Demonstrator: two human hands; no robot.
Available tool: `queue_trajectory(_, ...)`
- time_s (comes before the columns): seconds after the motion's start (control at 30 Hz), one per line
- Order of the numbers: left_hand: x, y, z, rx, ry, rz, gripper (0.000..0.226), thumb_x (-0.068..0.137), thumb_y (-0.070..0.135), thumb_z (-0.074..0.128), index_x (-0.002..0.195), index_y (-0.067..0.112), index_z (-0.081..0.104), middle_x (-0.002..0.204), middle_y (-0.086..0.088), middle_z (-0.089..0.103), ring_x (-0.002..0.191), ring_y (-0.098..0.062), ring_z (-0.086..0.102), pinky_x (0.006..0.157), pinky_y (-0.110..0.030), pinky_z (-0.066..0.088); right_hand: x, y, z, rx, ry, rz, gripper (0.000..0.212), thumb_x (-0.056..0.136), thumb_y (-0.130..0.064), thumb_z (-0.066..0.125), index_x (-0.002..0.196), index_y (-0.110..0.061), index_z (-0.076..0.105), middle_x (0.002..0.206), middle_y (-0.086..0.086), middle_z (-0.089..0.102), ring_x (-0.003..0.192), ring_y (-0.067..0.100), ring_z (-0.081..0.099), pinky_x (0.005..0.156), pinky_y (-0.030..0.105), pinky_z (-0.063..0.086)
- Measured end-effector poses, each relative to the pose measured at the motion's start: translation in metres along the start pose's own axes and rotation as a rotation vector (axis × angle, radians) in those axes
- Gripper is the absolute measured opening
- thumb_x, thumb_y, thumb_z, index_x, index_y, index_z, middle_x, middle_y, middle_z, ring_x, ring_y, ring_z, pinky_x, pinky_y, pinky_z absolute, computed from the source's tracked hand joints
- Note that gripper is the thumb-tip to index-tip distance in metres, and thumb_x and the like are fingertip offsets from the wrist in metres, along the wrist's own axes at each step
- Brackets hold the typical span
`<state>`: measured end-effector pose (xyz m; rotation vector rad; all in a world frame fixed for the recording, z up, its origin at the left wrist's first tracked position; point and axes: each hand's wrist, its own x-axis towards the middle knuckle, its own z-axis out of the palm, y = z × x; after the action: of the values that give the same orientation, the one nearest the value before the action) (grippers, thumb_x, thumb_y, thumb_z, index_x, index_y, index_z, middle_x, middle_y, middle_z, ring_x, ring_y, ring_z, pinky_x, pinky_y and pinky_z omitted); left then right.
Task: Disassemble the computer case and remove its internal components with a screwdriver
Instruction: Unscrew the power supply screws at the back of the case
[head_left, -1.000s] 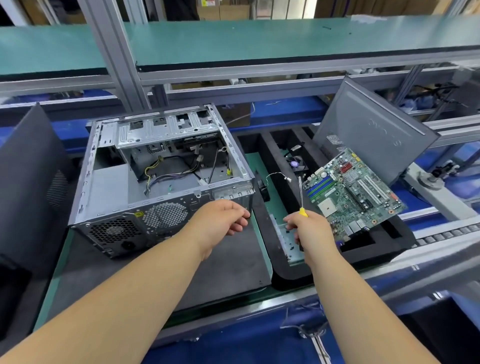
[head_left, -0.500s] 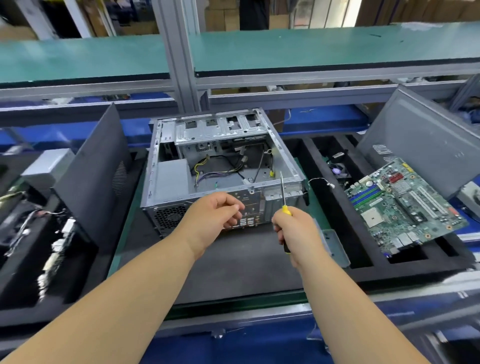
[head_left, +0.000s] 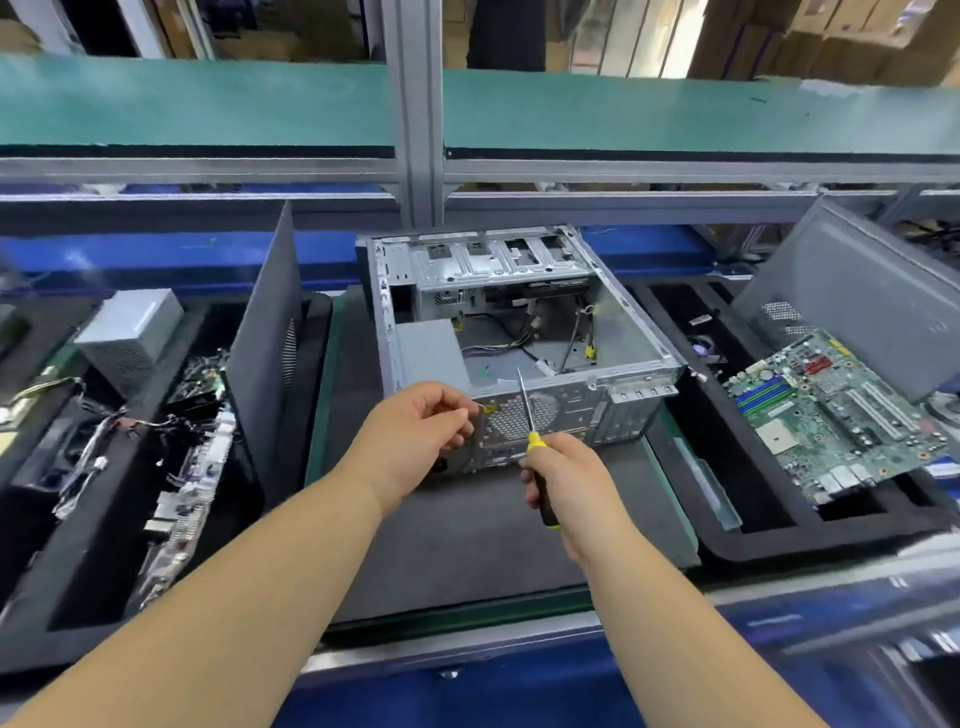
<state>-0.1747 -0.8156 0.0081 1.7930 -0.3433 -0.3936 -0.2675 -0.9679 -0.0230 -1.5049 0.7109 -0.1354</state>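
Case (head_left: 524, 332) sits open, top side off, on the dark mat (head_left: 467, 545) at the middle of the worktop, back end toward the rear rail; loose cables (head_left: 519, 338) lie on its floor, drive cage at the far end; your right hand (head_left: 563, 478) is wrapped round the screwdriver (head_left: 530, 415), black-and-yellow handle in the fist, shaft pointing up and away, tip over the near rim of the case; your left hand (head_left: 415, 441) has fingers curled against the near panel at its left corner, thumb and forefinger close together; can't tell if they pinch anything; the two hands are just beside each other at the near wall; motherboard (head_left: 836, 415) lies tilted in the black foam tray (head_left: 753, 540) at the right edge; grey side panel (head_left: 872, 291) leans behind it; second dark panel (head_left: 265, 332) stands upright left of the mat; left foam tray (head_left: 78, 597) holds a grey power supply (head_left: 130, 338) and a tangle of wired parts (head_left: 171, 457).
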Motion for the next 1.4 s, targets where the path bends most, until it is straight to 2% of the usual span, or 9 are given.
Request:
queue_trajectory(0.17,0.001,-0.01,-0.052,-0.024,0.045,0.047,0.023,0.089,0.008,0.06,0.085,0.028,0.071,0.081,0.005,0.071,0.075,-0.006,0.064,0.075,-0.021,0.05,-0.013,-0.001,0.041,-0.036,0.018,0.013,0.013,0.083,-0.01,0.057,0.071,-0.016,0.054,0.061,0.0,0.06,0.053,0.016,0.052,0.061,0.035,0.042)
queue_trajectory(0.3,-0.002,-0.015,-0.082,0.053,-0.01,0.126,0.035,0.085,-0.001,0.056,0.092,0.031,0.068,0.088,0.013,0.069,0.082,0.004,0.061,0.072,-0.007,0.044,-0.023,-0.004,0.065,-0.067,0.039,-0.003,0.007,0.082,-0.014,0.059,0.076,-0.015,0.058,0.057,-0.002,0.062,0.052,0.015,0.054,0.062,0.038,0.043)
queue_trajectory(0.47,-0.008,-0.018,-0.108,0.091,-0.085,0.185,0.041,0.081,-0.004,0.052,0.094,0.033,0.066,0.098,0.011,0.066,0.09,0.001,0.06,0.077,-0.013,0.046,-0.041,-0.006,0.091,-0.047,0.117,-0.027,0.008,0.087,-0.009,0.059,0.08,-0.012,0.061,0.068,0.002,0.062,0.05,0.013,0.055,0.053,0.028,0.047)
queue_trajectory(0.73,-0.016,-0.027,-0.128,0.095,-0.21,0.196,0.039,0.081,-0.005,0.053,0.095,0.029,0.066,0.098,0.007,0.066,0.095,-0.007,0.061,0.079,-0.017,0.048,-0.073,0.001,0.115,-0.007,0.211,0.002,0.01,0.092,-0.011,0.058,0.085,-0.01,0.066,0.072,0.004,0.062,0.049,0.014,0.053,0.049,0.025,0.047)
queue_trajectory(0.9,-0.017,-0.029,-0.127,0.116,-0.216,0.2,0.037,0.081,-0.003,0.055,0.097,0.029,0.066,0.101,0.007,0.065,0.096,-0.006,0.06,0.077,-0.011,0.046,-0.08,0.008,0.113,-0.025,0.218,0.029,0.013,0.094,-0.016,0.058,0.094,-0.013,0.07,0.072,0.002,0.065,0.048,0.011,0.054,0.05,0.027,0.047)
queue_trajectory(1.03,-0.015,-0.029,-0.118,0.18,-0.202,0.207,0.038,0.082,-0.002,0.055,0.103,0.028,0.065,0.111,0.006,0.061,0.102,-0.003,0.057,0.083,-0.014,0.043,-0.078,0.012,0.106,-0.011,0.214,0.026,0.013,0.094,-0.02,0.059,0.095,-0.013,0.07,0.067,-0.001,0.064,0.046,0.011,0.052,0.048,0.026,0.045)
queue_trajectory(1.13,-0.015,-0.028,-0.109,0.249,-0.2,0.209,0.04,0.083,0.002,0.055,0.107,0.033,0.061,0.116,0.012,0.055,0.105,0.002,0.052,0.083,-0.013,0.039,-0.075,0.012,0.102,-0.01,0.198,0.054,0.015,0.094,-0.024,0.059,0.094,-0.014,0.07,0.063,-0.001,0.062,0.046,0.013,0.05,0.048,0.026,0.042)
queue_trajectory(1.27,-0.012,-0.02,-0.099,0.456,-0.202,0.302,0.045,0.084,0.008,0.056,0.119,0.035,0.056,0.126,0.017,0.047,0.111,-0.001,0.045,0.089,-0.017,0.033,-0.072,0.012,0.097,-0.008,0.149,0.09,0.015,0.094,-0.026,0.057,0.094,-0.017,0.07,0.062,0.0,0.06,0.046,0.014,0.046,0.048,0.025,0.038)
queue_trajectory(1.4,-0.008,-0.014,-0.086,0.701,-0.212,0.417,0.054,0.085,0.011,0.057,0.135,0.029,0.047,0.14,0.012,0.042,0.129,-0.008,0.038,0.102,-0.019,0.029,-0.068,0.009,0.093,-0.044,0.048,0.099,0.017,0.095,-0.027,0.056,0.096,-0.019,0.07,0.058,-0.003,0.06,0.043,0.011,0.046,0.049,0.024,0.039)
